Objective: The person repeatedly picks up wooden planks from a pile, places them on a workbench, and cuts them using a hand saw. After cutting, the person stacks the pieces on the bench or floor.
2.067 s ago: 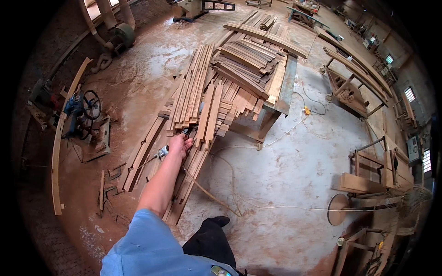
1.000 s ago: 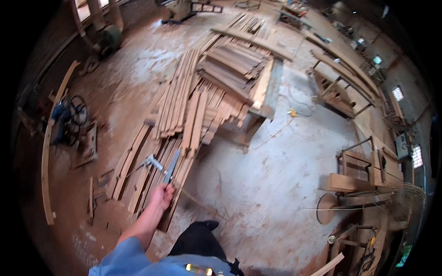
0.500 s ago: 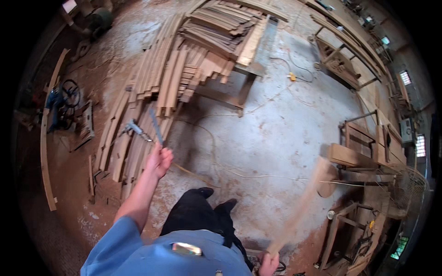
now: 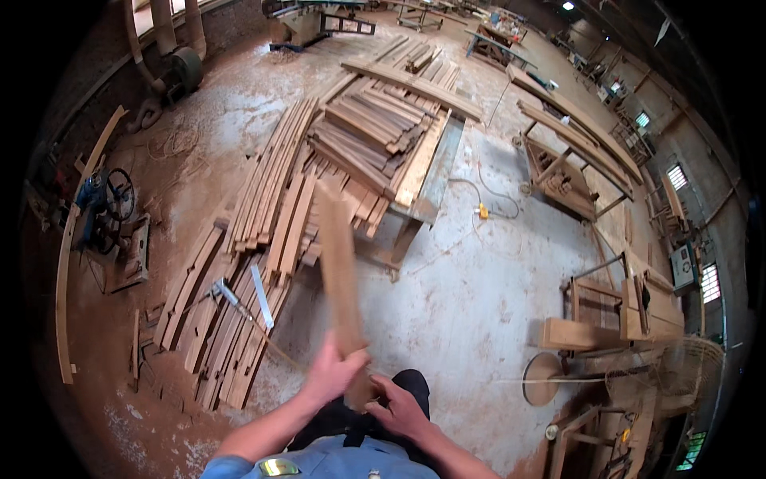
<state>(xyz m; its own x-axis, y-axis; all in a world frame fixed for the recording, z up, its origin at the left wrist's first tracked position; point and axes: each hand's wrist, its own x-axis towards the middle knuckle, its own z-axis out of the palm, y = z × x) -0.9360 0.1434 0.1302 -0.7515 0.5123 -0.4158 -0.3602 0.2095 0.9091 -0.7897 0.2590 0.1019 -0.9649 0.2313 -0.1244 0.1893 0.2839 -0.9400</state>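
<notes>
A long wooden board (image 4: 339,275) stands up in front of my body, its far end rising toward the stacked timber and slightly blurred. My left hand (image 4: 338,369) is wrapped round its lower part. Close to the bottom end, my right hand (image 4: 396,407) grips the same board from the other side. Beyond my left hand, a pale metal strip (image 4: 262,297) lies on a low stack of dark planks (image 4: 231,351). Beside the strip rests a grey metal air tool (image 4: 230,294) with a hose.
Stacked boards (image 4: 367,132) cover a work table (image 4: 431,203) ahead. A yellow socket box (image 4: 483,211) with a cable is on the floor. To the right are a wire-caged fan (image 4: 662,371), a round wooden disc (image 4: 542,378) and timber frames (image 4: 594,295). A wheeled machine (image 4: 104,203) stands left.
The board has swung from my lower right to upright before me. My left hand has left the metal strip, which now lies on the planks, and holds the board too. My view has tilted up.
</notes>
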